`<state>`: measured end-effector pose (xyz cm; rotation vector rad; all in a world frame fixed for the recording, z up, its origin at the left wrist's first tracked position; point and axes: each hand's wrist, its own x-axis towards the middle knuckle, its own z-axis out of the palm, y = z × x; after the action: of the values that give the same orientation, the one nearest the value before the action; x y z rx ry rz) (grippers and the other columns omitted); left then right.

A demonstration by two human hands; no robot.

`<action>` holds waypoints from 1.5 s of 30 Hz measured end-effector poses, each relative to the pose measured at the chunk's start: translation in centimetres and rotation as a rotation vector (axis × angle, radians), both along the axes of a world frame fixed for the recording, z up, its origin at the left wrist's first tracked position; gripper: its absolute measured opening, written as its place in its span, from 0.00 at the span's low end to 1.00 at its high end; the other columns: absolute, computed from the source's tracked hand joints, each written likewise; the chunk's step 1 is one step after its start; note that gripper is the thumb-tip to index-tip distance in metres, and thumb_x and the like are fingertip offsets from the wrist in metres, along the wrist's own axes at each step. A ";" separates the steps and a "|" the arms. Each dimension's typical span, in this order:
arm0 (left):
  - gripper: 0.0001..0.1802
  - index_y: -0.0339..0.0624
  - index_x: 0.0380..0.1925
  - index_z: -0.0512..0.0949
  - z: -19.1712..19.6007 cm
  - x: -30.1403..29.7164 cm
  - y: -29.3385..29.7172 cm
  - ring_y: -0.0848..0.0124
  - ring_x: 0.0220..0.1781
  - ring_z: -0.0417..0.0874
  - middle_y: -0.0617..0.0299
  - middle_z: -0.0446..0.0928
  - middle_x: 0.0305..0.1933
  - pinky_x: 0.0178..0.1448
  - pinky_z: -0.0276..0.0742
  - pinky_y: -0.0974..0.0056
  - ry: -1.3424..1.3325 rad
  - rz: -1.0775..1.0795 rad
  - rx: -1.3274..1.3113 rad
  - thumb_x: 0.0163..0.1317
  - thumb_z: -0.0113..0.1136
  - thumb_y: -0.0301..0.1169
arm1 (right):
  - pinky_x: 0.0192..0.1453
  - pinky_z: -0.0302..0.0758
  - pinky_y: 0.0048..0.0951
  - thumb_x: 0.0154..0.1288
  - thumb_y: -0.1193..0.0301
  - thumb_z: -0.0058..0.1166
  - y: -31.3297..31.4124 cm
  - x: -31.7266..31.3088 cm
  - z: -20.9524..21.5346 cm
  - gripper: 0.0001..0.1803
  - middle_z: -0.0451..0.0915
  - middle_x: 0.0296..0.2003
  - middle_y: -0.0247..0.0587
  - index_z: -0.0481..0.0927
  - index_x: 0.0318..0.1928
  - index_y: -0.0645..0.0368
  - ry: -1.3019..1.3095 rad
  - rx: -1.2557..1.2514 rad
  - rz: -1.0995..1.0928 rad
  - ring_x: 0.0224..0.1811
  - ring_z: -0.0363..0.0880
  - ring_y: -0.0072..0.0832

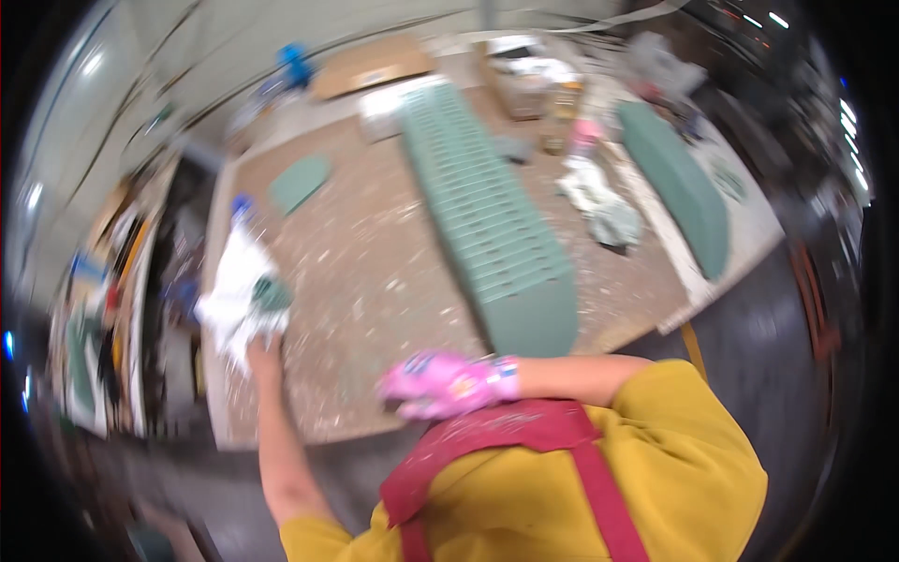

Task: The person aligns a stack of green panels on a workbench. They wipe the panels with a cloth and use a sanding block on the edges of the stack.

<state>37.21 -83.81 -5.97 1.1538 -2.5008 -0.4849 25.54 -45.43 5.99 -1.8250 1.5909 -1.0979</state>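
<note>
At the left edge of the bench, my bare left hand (265, 347) is closed on a crumpled white cloth (242, 272). A dark green patch (272, 293) shows on the cloth just beyond my fingers; blur hides what it is. My right hand (445, 386), in a pink patterned glove, is over the near edge of the bench, close to my chest. Its fingers are blurred and partly hidden. Just beyond it lies the near end of a long green slotted panel (496, 225), which reaches to the far side.
The brown bench top (365, 281) is speckled white. A flat green piece (300, 183) lies far left, near a blue-capped bottle (242, 206). A white rag (599, 201), a jar (559, 117), a cardboard box (513, 89) and a curved green part (679, 192) are on the right.
</note>
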 end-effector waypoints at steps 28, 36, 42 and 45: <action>0.19 0.36 0.53 0.71 10.5 1.1 13.0 0.64 0.60 0.73 0.56 0.71 0.60 0.64 0.69 0.60 0.789 -0.502 1.542 0.62 0.55 0.27 | 0.39 0.84 0.25 0.71 0.69 0.44 -10.0 -3.3 -0.9 0.16 0.80 0.41 0.44 0.70 0.55 0.66 -1.765 0.440 0.089 0.36 0.83 0.30; 0.09 0.38 0.35 0.80 11.0 1.6 3.9 0.64 0.39 0.81 0.54 0.80 0.36 0.42 0.75 0.66 0.296 -0.023 0.118 0.60 0.59 0.31 | 0.42 0.81 0.21 0.70 0.70 0.47 -11.8 -5.4 1.6 0.09 0.75 0.35 0.36 0.72 0.46 0.61 -1.477 0.435 -0.090 0.39 0.79 0.23; 0.13 0.40 0.34 0.80 11.2 -3.7 -0.5 0.53 0.38 0.80 0.50 0.79 0.31 0.41 0.74 0.56 -0.001 0.066 0.054 0.60 0.57 0.38 | 0.34 0.76 0.20 0.68 0.71 0.50 -18.6 -6.7 2.1 0.09 0.75 0.36 0.33 0.73 0.46 0.61 -1.223 0.323 -0.326 0.36 0.76 0.19; 0.12 0.39 0.31 0.79 10.1 -5.5 -1.1 0.55 0.35 0.81 0.49 0.80 0.32 0.40 0.73 0.56 0.010 -0.078 0.065 0.58 0.58 0.37 | 0.33 0.76 0.21 0.67 0.70 0.52 -19.7 -7.4 1.3 0.12 0.77 0.36 0.35 0.73 0.48 0.61 -1.141 0.351 -0.315 0.35 0.77 0.20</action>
<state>31.75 -84.94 4.10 1.0776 -2.5464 -0.5954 18.10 -65.16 7.28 -0.4816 1.2044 -1.4715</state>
